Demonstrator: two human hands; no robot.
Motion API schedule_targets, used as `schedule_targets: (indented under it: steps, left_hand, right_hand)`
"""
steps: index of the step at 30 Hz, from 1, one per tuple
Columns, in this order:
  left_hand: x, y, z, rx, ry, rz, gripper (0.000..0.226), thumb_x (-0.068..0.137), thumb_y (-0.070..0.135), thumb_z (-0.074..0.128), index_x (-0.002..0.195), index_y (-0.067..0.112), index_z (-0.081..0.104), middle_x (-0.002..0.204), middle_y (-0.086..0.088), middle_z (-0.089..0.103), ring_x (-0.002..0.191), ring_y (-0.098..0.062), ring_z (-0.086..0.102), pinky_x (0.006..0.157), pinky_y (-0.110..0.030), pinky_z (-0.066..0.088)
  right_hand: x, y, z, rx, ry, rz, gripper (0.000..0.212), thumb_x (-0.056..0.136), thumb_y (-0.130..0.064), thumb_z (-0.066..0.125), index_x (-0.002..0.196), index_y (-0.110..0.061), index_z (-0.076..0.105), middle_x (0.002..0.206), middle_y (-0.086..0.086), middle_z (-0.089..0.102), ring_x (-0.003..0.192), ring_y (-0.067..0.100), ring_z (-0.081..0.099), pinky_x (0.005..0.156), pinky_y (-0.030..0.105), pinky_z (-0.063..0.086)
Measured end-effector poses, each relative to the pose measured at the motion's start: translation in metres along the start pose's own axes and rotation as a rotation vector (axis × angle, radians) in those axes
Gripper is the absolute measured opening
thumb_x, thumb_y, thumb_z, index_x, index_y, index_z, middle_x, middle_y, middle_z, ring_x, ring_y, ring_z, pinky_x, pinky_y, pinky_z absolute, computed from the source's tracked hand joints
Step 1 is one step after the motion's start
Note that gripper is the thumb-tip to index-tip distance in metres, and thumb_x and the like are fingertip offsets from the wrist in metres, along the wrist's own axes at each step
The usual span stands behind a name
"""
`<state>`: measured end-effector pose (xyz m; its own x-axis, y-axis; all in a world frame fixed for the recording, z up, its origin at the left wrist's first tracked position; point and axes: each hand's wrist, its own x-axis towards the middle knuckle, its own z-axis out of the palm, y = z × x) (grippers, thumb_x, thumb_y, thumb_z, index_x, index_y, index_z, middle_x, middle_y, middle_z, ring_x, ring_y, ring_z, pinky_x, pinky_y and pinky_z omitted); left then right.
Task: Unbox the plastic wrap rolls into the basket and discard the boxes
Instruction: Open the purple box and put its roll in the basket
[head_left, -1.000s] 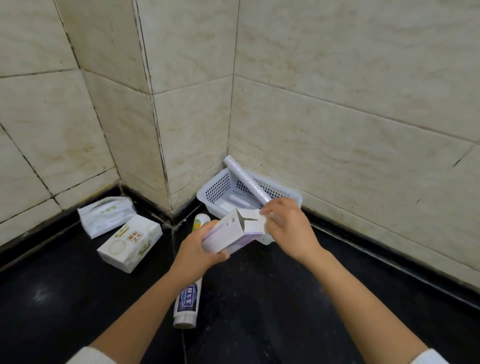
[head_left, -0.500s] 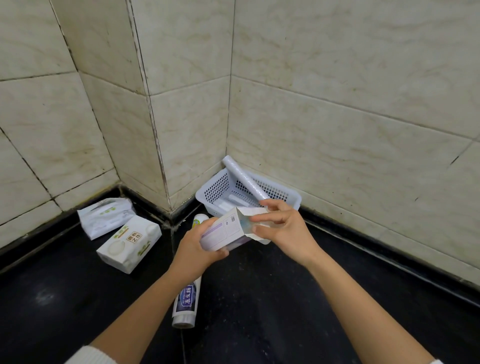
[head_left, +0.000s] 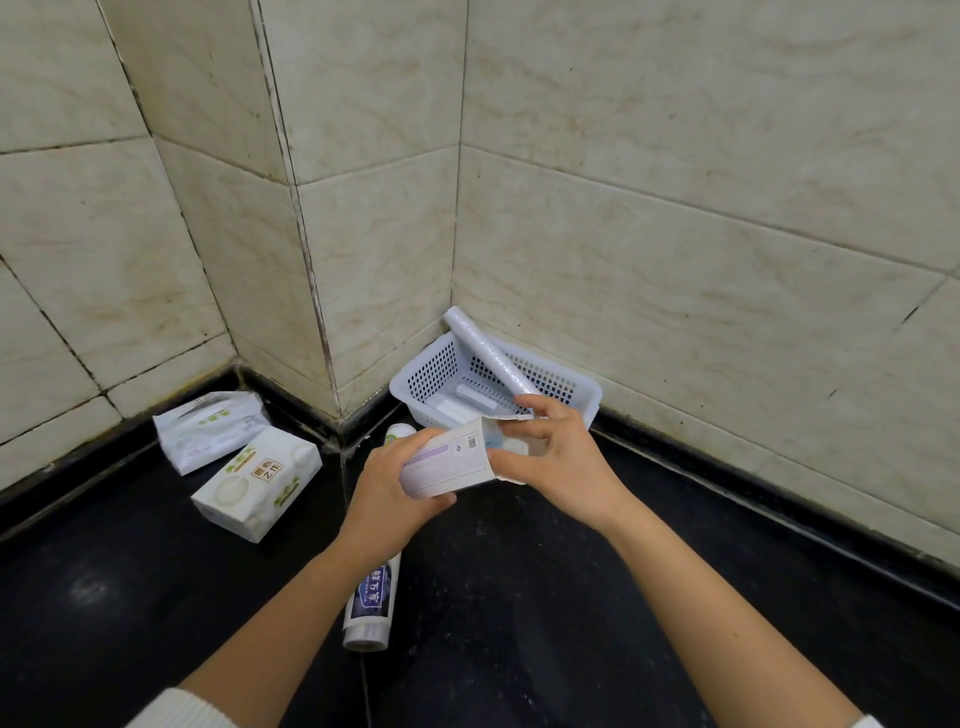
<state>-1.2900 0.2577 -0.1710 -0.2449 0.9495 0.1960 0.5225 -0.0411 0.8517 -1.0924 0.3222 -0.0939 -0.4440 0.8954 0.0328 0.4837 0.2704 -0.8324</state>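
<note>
Since half a second ago your right hand (head_left: 558, 462) has shifted from the end flap to the mouth of the box (head_left: 449, 460): the fingers now curl around the open end, thumb under its lower edge and index finger along the raised flap, where a second ago that hand covered the end entirely. Your left hand (head_left: 387, 499) has kept its place, wrapped shut around the box's near end from below, holding it tilted with the open end toward the basket (head_left: 589, 402). Something pale shows inside the open end, but you cannot tell whether it is the roll. One plastic wrap roll (head_left: 485, 351) already leans in the basket, its upper end propped against the wall corner, with more pale items lying on the basket's bottom. On the dark floor (head_left: 545, 597) beneath your left wrist lies a tube (head_left: 371, 605), and to the left sit two tissue packs (head_left: 257, 483), touching each other.
</note>
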Motion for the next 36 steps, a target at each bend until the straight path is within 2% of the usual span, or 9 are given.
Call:
schedule_targets:
  steps: [4, 7, 11, 17, 22, 25, 29, 33, 36]
  left_hand:
    - [-0.002, 0.001, 0.001, 0.066, 0.071, 0.100, 0.065, 0.065, 0.024, 0.080, 0.118, 0.048, 0.051, 0.112, 0.023, 0.055, 0.110, -0.005, 0.043, 0.089, -0.021, 0.034]
    - [-0.002, -0.002, 0.005, 0.144, 0.096, 0.170, 0.061, 0.068, 0.024, 0.081, 0.122, 0.035, 0.055, 0.120, 0.013, 0.056, 0.115, -0.011, 0.045, 0.094, -0.017, 0.032]
    - [-0.004, -0.002, 0.007, 0.191, 0.112, 0.214, 0.065, 0.068, 0.018, 0.080, 0.123, 0.039, 0.052, 0.122, 0.016, 0.051, 0.117, -0.010, 0.040, 0.091, -0.013, 0.031]
    - [0.005, -0.010, -0.008, 0.223, 0.135, 0.206, 0.060, 0.070, 0.023, 0.079, 0.122, 0.038, 0.055, 0.120, 0.013, 0.056, 0.116, -0.013, 0.044, 0.096, -0.007, 0.023]
    - [0.014, -0.016, -0.023, 0.335, 0.184, 0.193, 0.060, 0.072, 0.027, 0.077, 0.124, 0.041, 0.052, 0.120, 0.012, 0.056, 0.114, -0.015, 0.042, 0.093, -0.016, 0.026]
    - [0.018, -0.014, -0.019, 0.408, 0.203, 0.199, 0.060, 0.073, 0.024, 0.076, 0.126, 0.039, 0.051, 0.121, 0.011, 0.053, 0.116, -0.013, 0.037, 0.092, -0.027, 0.032]
    - [0.019, -0.013, -0.013, 0.439, 0.220, 0.240, 0.062, 0.071, 0.017, 0.073, 0.126, 0.036, 0.052, 0.121, 0.009, 0.053, 0.115, -0.017, 0.039, 0.093, -0.032, 0.038]
    - [0.018, -0.017, -0.011, 0.443, 0.183, 0.238, 0.063, 0.071, 0.018, 0.074, 0.127, 0.037, 0.050, 0.122, 0.009, 0.052, 0.117, -0.017, 0.039, 0.095, -0.031, 0.037]
    - [0.021, -0.022, -0.013, 0.311, 0.158, 0.145, 0.061, 0.072, 0.025, 0.076, 0.125, 0.041, 0.050, 0.118, 0.012, 0.056, 0.114, -0.016, 0.044, 0.094, -0.027, 0.033]
  right_hand:
    - [0.003, 0.001, 0.006, 0.103, -0.037, 0.075, 0.039, 0.075, -0.044, 0.076, 0.105, -0.019, 0.076, 0.141, -0.011, 0.042, 0.129, 0.002, 0.040, 0.090, 0.019, 0.037]
    - [0.006, 0.003, 0.009, 0.121, -0.029, 0.139, 0.026, 0.078, -0.038, 0.075, 0.094, -0.018, 0.080, 0.140, -0.009, 0.044, 0.129, -0.002, 0.039, 0.095, 0.023, 0.038]
    - [0.008, 0.005, 0.012, 0.169, -0.009, 0.168, 0.016, 0.079, -0.024, 0.074, 0.091, -0.014, 0.080, 0.138, -0.005, 0.048, 0.128, 0.000, 0.039, 0.104, 0.027, 0.038]
    - [0.011, 0.012, -0.005, 0.354, 0.052, 0.169, 0.010, 0.078, -0.010, 0.073, 0.073, -0.004, 0.077, 0.127, -0.007, 0.056, 0.114, -0.001, 0.053, 0.085, 0.016, 0.040]
    - [0.006, 0.027, -0.027, 0.640, 0.020, 0.260, 0.011, 0.077, -0.004, 0.066, 0.087, 0.002, 0.066, 0.097, 0.015, 0.067, 0.089, 0.028, 0.064, 0.078, 0.039, 0.055]
    - [0.005, 0.029, -0.027, 0.883, -0.122, 0.363, 0.041, 0.073, -0.021, 0.063, 0.110, -0.006, 0.058, 0.111, 0.018, 0.063, 0.091, 0.032, 0.068, 0.075, 0.046, 0.058]
    - [0.005, 0.027, -0.016, 0.720, -0.035, 0.405, 0.063, 0.067, -0.038, 0.082, 0.120, -0.015, 0.056, 0.115, 0.010, 0.067, 0.094, 0.025, 0.072, 0.071, 0.041, 0.060]
    - [0.011, 0.035, -0.008, 0.576, 0.188, 0.379, 0.034, 0.073, -0.006, 0.079, 0.105, -0.004, 0.067, 0.104, 0.017, 0.072, 0.090, 0.027, 0.071, 0.082, 0.042, 0.059]
    - [0.016, 0.042, -0.029, 0.812, 0.157, 0.382, 0.029, 0.070, 0.004, 0.074, 0.099, 0.005, 0.070, 0.100, 0.020, 0.073, 0.084, 0.025, 0.072, 0.070, 0.031, 0.061]
